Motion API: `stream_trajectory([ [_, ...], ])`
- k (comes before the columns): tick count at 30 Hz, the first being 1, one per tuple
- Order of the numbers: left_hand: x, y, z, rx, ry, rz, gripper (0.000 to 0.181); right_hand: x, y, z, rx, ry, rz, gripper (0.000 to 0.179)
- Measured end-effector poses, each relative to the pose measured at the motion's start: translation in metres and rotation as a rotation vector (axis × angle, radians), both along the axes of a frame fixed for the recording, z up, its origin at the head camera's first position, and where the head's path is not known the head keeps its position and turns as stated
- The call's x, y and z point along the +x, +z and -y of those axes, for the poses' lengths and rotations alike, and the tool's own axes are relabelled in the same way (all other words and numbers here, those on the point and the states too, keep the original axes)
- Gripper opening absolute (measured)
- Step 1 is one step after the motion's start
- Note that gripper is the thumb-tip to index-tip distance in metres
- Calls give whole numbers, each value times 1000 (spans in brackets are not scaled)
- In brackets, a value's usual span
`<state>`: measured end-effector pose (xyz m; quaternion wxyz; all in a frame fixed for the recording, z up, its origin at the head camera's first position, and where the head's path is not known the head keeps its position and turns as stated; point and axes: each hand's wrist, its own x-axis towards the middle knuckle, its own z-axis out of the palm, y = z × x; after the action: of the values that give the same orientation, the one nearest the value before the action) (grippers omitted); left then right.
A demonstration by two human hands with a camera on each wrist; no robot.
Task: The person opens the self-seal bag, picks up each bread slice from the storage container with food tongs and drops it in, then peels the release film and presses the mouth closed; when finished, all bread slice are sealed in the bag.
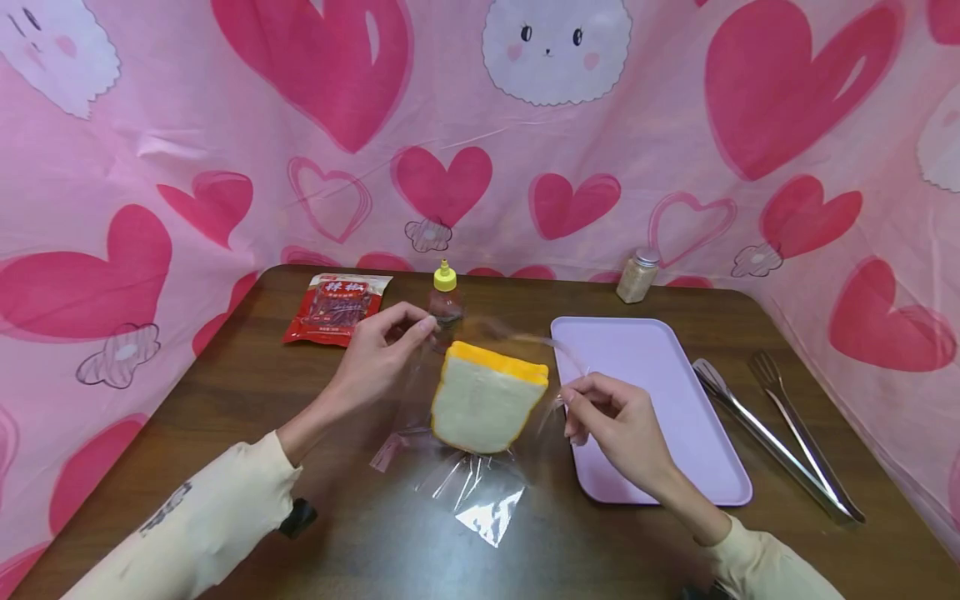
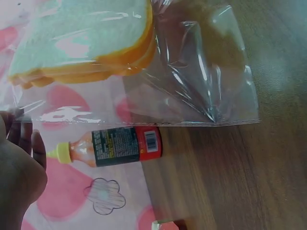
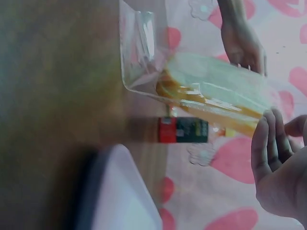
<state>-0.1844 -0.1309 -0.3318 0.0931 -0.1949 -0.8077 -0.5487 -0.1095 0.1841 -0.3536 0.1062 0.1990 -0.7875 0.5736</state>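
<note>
A clear plastic bag (image 1: 491, 508) hangs above the table between both hands. Inside it stand stacked bread slices (image 1: 487, 408), pale with orange-yellow crust. My left hand (image 1: 378, 350) pinches the bag's upper left edge between thumb and fingers. At the upper right edge, my right hand (image 1: 618, 425) pinches the film in the same way. The left wrist view shows the bread (image 2: 84, 40) through the film, with the bag's sealed side running below it. In the right wrist view the bag (image 3: 144, 43) slants past the right hand's fingers (image 3: 261, 143).
Behind the bag stands a sauce bottle (image 1: 446, 296) with a yellow cap. A red packet (image 1: 337, 308) lies at the back left. On the right are a lilac tray (image 1: 645, 350), metal tongs (image 1: 780, 442) and a small shaker jar (image 1: 637, 275). A heart-patterned cloth (image 1: 442, 100) surrounds the table.
</note>
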Motion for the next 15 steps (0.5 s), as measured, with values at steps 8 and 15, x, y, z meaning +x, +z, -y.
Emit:
stream_trajectory([
  [8, 8, 6, 8, 101, 0, -116, 10, -8, 22, -8, 80, 61, -141, 13],
  [15, 14, 17, 12, 195, -21, -261, 5, -18, 43, -17, 130, 161, -367, 13],
])
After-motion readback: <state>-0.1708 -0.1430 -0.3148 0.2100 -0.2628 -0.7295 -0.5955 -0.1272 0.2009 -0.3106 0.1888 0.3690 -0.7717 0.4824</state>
